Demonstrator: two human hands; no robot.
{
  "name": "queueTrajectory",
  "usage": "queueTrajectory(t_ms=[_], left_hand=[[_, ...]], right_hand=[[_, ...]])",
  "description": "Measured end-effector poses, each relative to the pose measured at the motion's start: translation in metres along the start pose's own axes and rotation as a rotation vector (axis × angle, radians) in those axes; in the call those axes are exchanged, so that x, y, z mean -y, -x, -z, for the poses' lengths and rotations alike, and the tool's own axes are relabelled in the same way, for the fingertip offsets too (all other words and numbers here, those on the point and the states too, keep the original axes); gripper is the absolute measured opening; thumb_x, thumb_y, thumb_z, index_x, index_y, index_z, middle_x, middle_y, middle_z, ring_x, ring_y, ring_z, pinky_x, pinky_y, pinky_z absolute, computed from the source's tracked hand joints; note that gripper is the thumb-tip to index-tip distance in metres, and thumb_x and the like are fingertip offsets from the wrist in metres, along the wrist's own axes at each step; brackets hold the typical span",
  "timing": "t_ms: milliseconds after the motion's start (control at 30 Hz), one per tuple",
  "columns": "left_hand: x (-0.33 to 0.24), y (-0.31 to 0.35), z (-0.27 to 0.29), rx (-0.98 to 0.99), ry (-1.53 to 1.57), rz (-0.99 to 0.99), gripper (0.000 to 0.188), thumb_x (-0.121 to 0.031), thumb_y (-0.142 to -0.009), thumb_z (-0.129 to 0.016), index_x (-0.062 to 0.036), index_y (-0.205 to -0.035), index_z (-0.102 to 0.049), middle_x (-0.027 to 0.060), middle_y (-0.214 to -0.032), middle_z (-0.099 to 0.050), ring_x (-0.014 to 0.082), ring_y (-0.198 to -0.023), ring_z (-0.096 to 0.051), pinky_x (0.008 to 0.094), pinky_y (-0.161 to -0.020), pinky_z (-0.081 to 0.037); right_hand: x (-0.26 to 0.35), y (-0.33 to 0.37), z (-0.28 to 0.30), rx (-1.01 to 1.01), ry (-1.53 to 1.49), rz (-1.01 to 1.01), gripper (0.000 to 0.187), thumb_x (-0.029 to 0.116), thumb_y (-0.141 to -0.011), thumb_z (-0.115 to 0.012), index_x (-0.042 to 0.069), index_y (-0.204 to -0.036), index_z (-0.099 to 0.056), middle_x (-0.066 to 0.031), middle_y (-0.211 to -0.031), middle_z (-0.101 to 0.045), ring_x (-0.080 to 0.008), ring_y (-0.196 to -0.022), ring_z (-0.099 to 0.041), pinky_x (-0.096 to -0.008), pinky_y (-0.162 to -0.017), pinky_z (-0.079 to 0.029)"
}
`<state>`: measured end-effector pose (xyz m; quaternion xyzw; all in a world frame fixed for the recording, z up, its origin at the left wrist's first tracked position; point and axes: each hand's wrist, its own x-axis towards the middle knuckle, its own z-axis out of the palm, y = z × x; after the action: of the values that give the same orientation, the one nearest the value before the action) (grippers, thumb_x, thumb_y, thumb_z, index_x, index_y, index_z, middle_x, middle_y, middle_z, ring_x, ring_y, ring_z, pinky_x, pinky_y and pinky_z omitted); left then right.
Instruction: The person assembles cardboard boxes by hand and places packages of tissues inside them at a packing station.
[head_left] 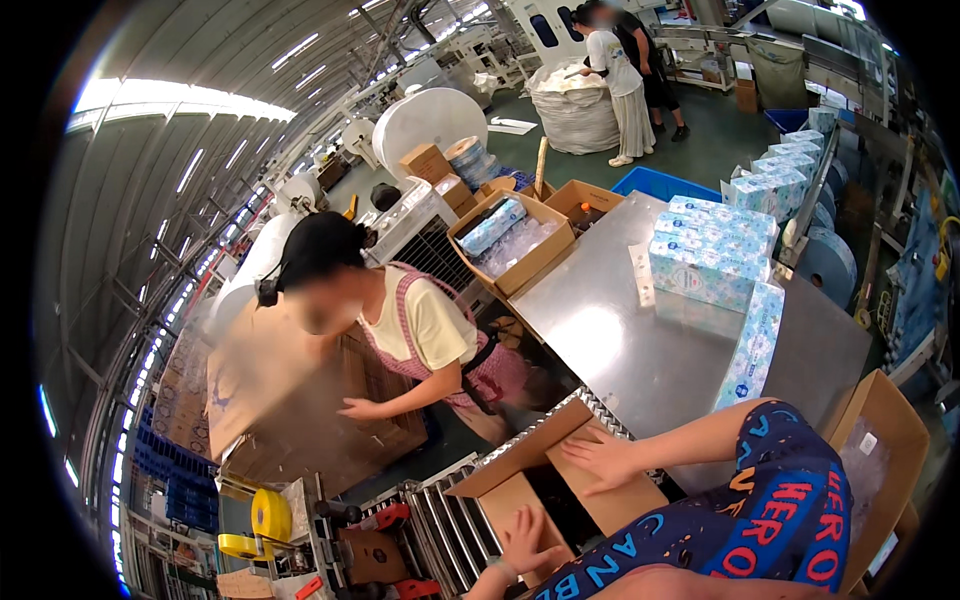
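An open cardboard box (518, 500) stands on the roller conveyor right before me, its flaps partly folded and a dark gap between them. My left hand (528, 542) rests on the nearer left flap with its fingers spread. On the right-hand flap lies my right hand (597, 460), palm down and fingers apart. Neither hand grips anything. Close to my right forearm, a long blue-and-white floral pack (752, 345) lies on a metal table (600, 320), beside a stack of similar packs (710, 250).
A co-worker in a checked apron (425, 340) leans over stacked cardboard (330, 420) at the left. Yellow tape rolls (270, 515) sit beside the conveyor rollers (440, 530). An open carton (515, 245) touches the table's far side; another carton (880, 450) stands at my right.
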<state>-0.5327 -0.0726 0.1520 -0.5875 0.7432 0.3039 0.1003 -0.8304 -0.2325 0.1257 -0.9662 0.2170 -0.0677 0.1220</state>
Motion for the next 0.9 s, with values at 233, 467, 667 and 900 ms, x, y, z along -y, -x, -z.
queueTrajectory(t_ms=[233, 467, 667, 900], left_hand=[[0.029, -0.011, -0.033, 0.082, -0.264, -0.077, 0.095, -0.078, -0.089, -0.042, -0.0154, -0.159, -0.027, 0.0158, -0.167, -0.015, 0.0306, -0.156, -0.008, 0.0696, -0.115, -0.003], [-0.011, 0.055, 0.005, 0.318, 0.416, -0.160, 0.077, -0.068, -0.096, -0.042, -0.0097, -0.145, -0.052, 0.0184, -0.149, -0.048, 0.0289, -0.145, -0.036, 0.0485, -0.116, -0.026], [-0.044, 0.023, 0.085, -0.133, -0.256, 0.032, 0.064, -0.060, -0.095, -0.051, -0.0097, -0.133, -0.062, 0.0182, -0.140, -0.057, 0.0333, -0.133, -0.049, 0.0471, -0.111, -0.035], [0.116, 0.021, -0.003, -0.663, -0.050, 0.024, 0.069, -0.034, -0.091, -0.060, -0.0078, -0.151, -0.041, 0.0201, -0.156, -0.039, 0.0364, -0.145, -0.034, 0.0511, -0.120, -0.023]], right_hand=[[0.038, -0.100, 0.052, -0.423, 0.154, 0.482, 0.053, 0.015, -0.079, -0.067, 0.002, -0.129, -0.055, -0.0182, -0.132, -0.057, -0.0287, -0.127, -0.052, -0.0477, -0.111, -0.036], [0.045, -0.097, 0.092, 0.226, -0.180, -0.017, 0.043, 0.023, -0.086, -0.063, 0.015, -0.129, -0.062, -0.0212, -0.104, -0.070, -0.0379, -0.095, -0.069, -0.0510, -0.082, -0.054], [0.020, -0.093, 0.045, 0.836, -0.280, 0.081, 0.073, 0.062, -0.098, -0.047, 0.019, -0.156, -0.036, -0.0128, -0.166, -0.017, -0.0326, -0.154, -0.015, -0.0502, -0.121, -0.021], [0.029, -0.115, 0.028, -0.654, -0.808, -0.486, 0.019, 0.015, -0.090, -0.066, 0.004, -0.105, -0.069, -0.0115, -0.091, -0.073, -0.0254, -0.086, -0.070, -0.0376, -0.074, -0.054]])
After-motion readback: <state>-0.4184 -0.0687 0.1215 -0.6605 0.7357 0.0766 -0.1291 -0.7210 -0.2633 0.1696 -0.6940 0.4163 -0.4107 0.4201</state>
